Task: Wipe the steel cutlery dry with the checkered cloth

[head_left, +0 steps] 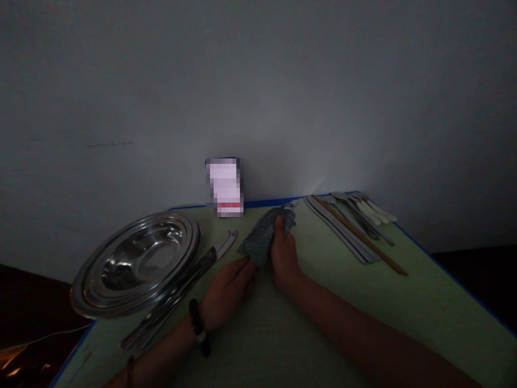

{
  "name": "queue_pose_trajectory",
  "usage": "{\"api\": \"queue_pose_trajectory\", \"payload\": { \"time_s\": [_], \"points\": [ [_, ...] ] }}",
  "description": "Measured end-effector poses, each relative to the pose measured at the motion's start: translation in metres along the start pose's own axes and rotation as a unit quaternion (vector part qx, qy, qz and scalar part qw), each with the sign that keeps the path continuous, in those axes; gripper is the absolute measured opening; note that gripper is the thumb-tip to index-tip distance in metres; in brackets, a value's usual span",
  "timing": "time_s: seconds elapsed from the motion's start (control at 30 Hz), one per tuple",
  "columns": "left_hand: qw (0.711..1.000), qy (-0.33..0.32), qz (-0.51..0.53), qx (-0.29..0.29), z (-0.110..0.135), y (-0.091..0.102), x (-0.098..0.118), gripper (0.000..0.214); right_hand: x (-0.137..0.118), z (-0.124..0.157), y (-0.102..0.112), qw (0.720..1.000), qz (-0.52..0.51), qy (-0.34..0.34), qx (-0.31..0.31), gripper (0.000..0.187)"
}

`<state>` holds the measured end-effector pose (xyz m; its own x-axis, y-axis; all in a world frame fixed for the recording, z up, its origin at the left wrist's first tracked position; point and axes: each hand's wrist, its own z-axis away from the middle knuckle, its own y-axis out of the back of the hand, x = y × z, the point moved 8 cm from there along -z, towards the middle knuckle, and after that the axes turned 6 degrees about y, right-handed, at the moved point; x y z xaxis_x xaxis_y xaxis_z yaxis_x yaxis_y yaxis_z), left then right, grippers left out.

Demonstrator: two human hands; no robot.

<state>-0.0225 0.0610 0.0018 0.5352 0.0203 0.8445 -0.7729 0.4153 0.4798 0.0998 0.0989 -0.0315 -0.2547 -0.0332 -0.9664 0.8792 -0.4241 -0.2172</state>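
Note:
A grey-blue mesh cloth [260, 237] is bunched in my right hand [285, 256], its thumb pressed on top. Just past the cloth's far end shows a small shiny metal tip [294, 205]; the rest of that piece is covered. My left hand [230, 288] is closed at the cloth's near edge, and whatever lies in its fingers is hidden. Beside my left wrist, several table knives [177, 291] lie slanted on the table, against the stacked steel plates [181, 229].
The pale green table [323, 323] has blue edging and meets a grey wall. At the right lie several flat metal knives [339, 231], brown chopsticks [363, 238], metal spoons [357, 213] and white-handled cutlery [374, 212]. A lit phone [225, 186] leans on the wall.

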Motion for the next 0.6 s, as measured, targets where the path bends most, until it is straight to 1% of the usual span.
{"api": "queue_pose_trajectory", "payload": {
  "time_s": [0.1,0.2,0.3,0.4,0.5,0.6],
  "points": [
    [1.000,0.003,-0.013,0.003,-0.001,0.000,-0.001,0.036,0.003,0.011,-0.003,0.999,0.036,-0.030,0.002,0.060],
    [1.000,0.004,-0.010,0.005,-0.001,0.002,-0.001,0.037,0.001,0.006,-0.003,1.000,0.021,-0.023,0.001,0.057],
    [1.000,0.007,0.006,-0.013,0.000,0.000,-0.001,0.039,-0.004,-0.012,0.004,1.000,-0.020,0.007,0.020,0.052],
    [0.999,0.006,0.006,-0.031,0.000,-0.002,-0.001,0.040,-0.012,-0.033,0.015,0.996,-0.073,0.047,0.035,0.052],
    [0.999,0.003,-0.010,-0.038,0.001,-0.004,-0.001,0.041,-0.025,-0.052,0.029,0.987,-0.125,0.094,0.046,0.051],
    [0.999,0.001,-0.007,-0.050,0.002,-0.006,-0.001,0.041,-0.039,-0.064,0.042,0.978,-0.152,0.131,0.056,0.049]
  ]
}}
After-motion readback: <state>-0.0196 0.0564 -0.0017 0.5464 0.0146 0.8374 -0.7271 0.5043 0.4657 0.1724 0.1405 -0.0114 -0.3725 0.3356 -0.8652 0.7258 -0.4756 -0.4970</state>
